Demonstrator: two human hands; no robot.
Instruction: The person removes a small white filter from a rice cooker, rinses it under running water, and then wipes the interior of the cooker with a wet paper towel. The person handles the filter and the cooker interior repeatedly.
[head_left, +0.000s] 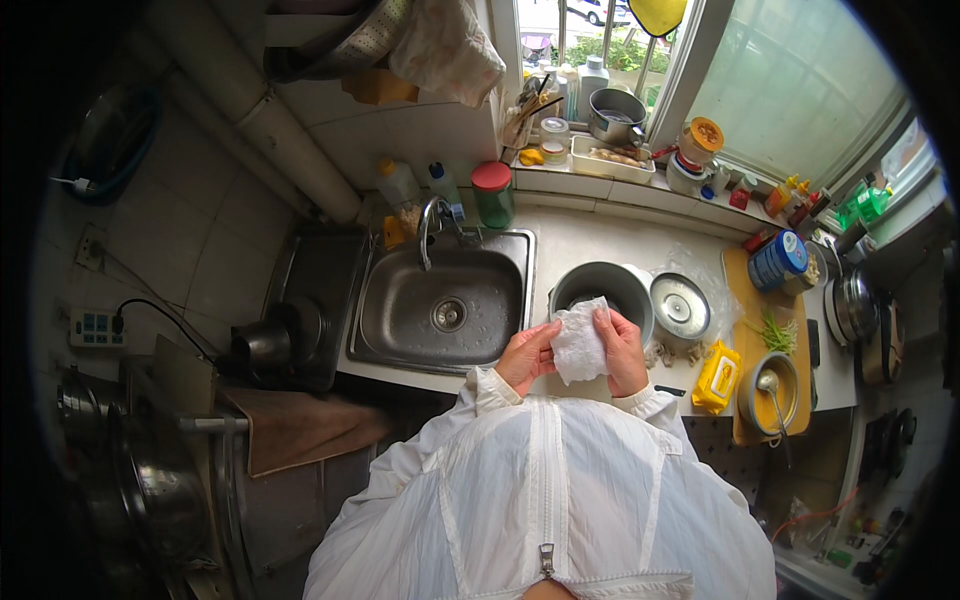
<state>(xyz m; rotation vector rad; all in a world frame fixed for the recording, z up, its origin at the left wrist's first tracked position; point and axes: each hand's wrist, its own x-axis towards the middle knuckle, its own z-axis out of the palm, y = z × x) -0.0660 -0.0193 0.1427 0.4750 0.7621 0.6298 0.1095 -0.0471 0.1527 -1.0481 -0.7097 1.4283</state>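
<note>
Both hands grip a folded white wipe or cloth (580, 345) in front of my chest. My left hand (529, 355) pinches its left side, and my right hand (624, 349) holds its right side with the thumb on top. Just beyond the wipe stands a grey pot (564, 289) on the counter, its inside partly hidden by the wipe. A round metal lid (680, 306) lies to the right of the pot on a clear plastic bag (721, 297). Right of my right hand is a yellow pack of wipes (718, 377).
A steel sink (390, 322) with a curved faucet (427, 232) is on the left. On the right, a wooden cutting board (739, 431) carries chopped green onions (778, 331), a blue-labelled tub (777, 261) and a bowl of yellow liquid (766, 412) with a ladle (770, 382). Jars line the windowsill.
</note>
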